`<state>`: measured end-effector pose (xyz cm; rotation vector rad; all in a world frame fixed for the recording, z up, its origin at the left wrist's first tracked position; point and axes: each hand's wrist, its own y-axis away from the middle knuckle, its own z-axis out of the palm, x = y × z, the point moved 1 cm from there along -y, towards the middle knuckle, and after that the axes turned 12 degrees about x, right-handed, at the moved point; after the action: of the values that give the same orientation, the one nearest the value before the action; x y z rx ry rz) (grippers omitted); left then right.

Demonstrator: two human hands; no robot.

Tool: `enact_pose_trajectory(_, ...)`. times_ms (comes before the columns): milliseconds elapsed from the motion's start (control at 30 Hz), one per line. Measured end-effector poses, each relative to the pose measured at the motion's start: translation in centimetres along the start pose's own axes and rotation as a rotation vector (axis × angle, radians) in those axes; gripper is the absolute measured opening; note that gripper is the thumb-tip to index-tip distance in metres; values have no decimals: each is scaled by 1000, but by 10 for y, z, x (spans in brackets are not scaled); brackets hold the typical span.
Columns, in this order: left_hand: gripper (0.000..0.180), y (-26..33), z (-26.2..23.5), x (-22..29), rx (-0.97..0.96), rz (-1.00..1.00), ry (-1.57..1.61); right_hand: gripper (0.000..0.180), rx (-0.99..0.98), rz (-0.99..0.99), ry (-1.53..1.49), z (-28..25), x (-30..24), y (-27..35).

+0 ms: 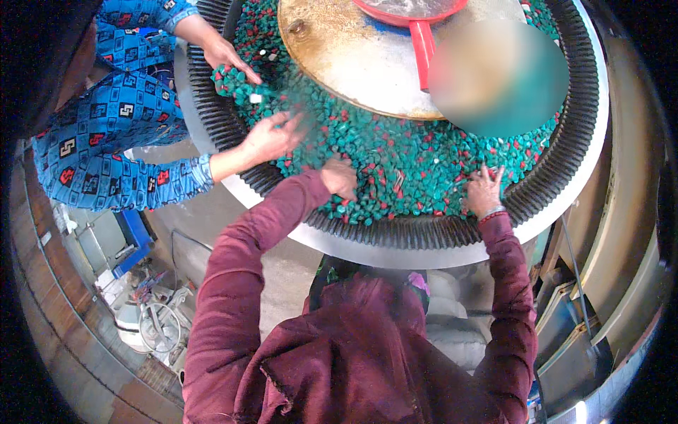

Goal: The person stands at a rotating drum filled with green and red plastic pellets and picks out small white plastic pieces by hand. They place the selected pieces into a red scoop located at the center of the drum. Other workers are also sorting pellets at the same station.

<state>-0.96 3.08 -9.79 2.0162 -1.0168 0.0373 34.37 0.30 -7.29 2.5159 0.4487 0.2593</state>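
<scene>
Teal and red: small plastic caps (417,159) lie heaped in a ring-shaped trough, mostly teal with red ones scattered through and a few white bits.
Trough: round table (452,247) with a white outer rim and a band of black ribbed teeth (565,162) running just inside it; the caps fill the channel between the teeth and the middle plate.
Middle: worn, brownish metal disc (353,63) sits at the centre, with a red scoop (422,42) resting on it, handle pointing toward the near side.
Left hand (340,177): at the end of a maroon sleeve, laid down on the caps near the inner part of the heap; fingers curled under into the pile, and I cannot tell whether they grip any cap.
Right hand (484,189): palm down on the caps near the toothed band, fingers spread and flat, nothing gripped; a red band at the wrist.
Co-worker: person in a blue patterned top (120,106) stands to the left, both hands in the caps; the nearer hand (272,138) is blurred over the heap, the farther hand (227,55) rests by the disc's edge.
Beside the table: grey floor with tangled cable and blue metal parts (134,240) down at the left.
</scene>
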Motion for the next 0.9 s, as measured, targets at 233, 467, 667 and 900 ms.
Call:
enact_pose_trajectory(233, 26, 85, -32, -47, 143, -218, -195, 21, 104, 216, 211, 1, 74, 17)
enact_pose_trajectory(467, 30, 53, -68, -16, 466, -499, -406, 51, 260, 143, -488, -28, -75, -111)
enact_pose_trajectory(667, 26, 93, -64, 86, 571, -291, 252, 58, 365, 403, -429, -6, -139, -163)
enact_pose_trajectory(900, 29, 155, -55, 130, 686, -164, 446, 39, 131, 272, -354, 15, -142, -144)
